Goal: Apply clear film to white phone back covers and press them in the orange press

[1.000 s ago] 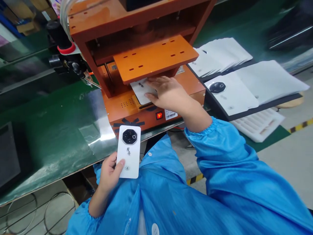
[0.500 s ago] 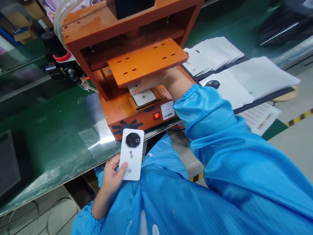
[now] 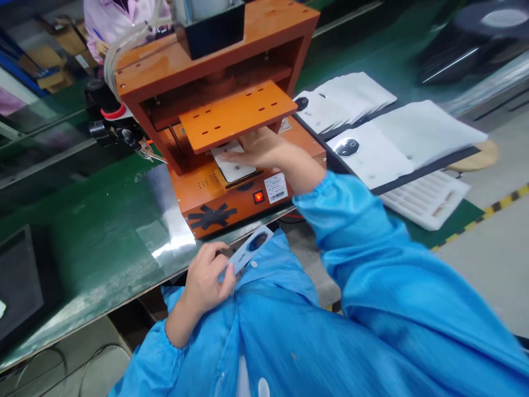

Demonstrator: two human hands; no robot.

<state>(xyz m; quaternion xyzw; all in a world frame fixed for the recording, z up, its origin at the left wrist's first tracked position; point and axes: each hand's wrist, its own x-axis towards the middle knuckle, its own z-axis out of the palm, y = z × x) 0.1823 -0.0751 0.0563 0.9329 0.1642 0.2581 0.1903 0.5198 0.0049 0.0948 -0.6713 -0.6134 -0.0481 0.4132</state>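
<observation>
Your right hand (image 3: pixel 264 151) reaches under orange press plate (image 3: pixel 237 113), fingers spread flat on white phone cover (image 3: pixel 231 168) seated in machine base (image 3: pixel 231 193). Your left hand (image 3: pixel 206 275) near desk (image 3: pixel 91 231) edge, fingers clamped on second cover (image 3: pixel 248 253), tilted edge-on. More covers stacked on black tray (image 3: pixel 417 171) at right.

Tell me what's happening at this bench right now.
A person in a blue smock sits at an orange press machine on a green bench. The right hand reaches under the machine's raised plate and rests on a white phone back cover lying in the fixture. The left hand holds a second cover tilted nearly edge-on, close to the body. More white covers lie stacked and spread on a dark tray to the right.
</observation>
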